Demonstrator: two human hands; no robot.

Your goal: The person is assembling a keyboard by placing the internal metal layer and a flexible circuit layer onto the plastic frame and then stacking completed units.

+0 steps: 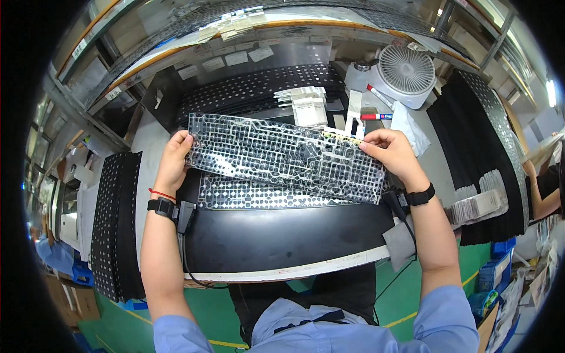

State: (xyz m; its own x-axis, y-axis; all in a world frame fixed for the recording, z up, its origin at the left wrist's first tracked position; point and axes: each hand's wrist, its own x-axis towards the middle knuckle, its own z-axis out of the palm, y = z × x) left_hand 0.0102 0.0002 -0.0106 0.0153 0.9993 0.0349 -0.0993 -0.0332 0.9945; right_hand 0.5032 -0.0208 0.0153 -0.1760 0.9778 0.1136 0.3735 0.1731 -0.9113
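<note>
Circuit sheet point(276, 154): above the table point(438, 159) and its black mat point(288, 232), we are holding it aslant, partly covering a dotted sheet point(253, 195). Our left hand point(173, 157) is gripping its left end, our right hand point(396, 155) its far edge near the right end, probably to keep the long piece taut. A red-capped marker point(376, 116) is lying beyond, seemingly for easy reach. Both hands' fingers are clamping the circuit sheet.

A glossy, see-through rectangular sheet point(282, 160), patterned with pale circuit-like lines and dark spots, is held crosswise at the center of my remote view, its right end angled lower, partly covering a dotted panel point(235, 195).
</note>
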